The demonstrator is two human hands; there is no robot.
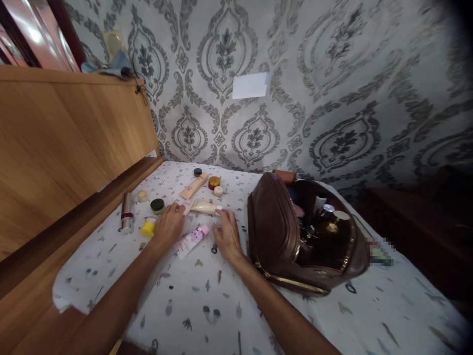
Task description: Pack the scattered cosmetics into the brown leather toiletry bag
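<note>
My left hand (170, 224) has its fingers curled at a small pink item (186, 206), whose kind is partly hidden. That item meets the flat end of a cream-coloured tube (203, 207) lying on the patterned sheet. The fingertips of my right hand (227, 235) touch the tube's white cap, while the thumb stays apart, lower down. Between my hands lies a pink-and-white printed tube (193, 240). A yellow-lidded jar (148, 227) and a dark-lidded jar (157, 206) sit left of my left hand. Farther back lies a peach tube (194, 186).
An open brown leather bag (275, 222) with bottles inside stands at the right. A silver cylinder (127, 212) lies at the left, near the wooden board (74, 128). Small jars, among them an amber one (214, 183), sit toward the patterned wall (254, 133).
</note>
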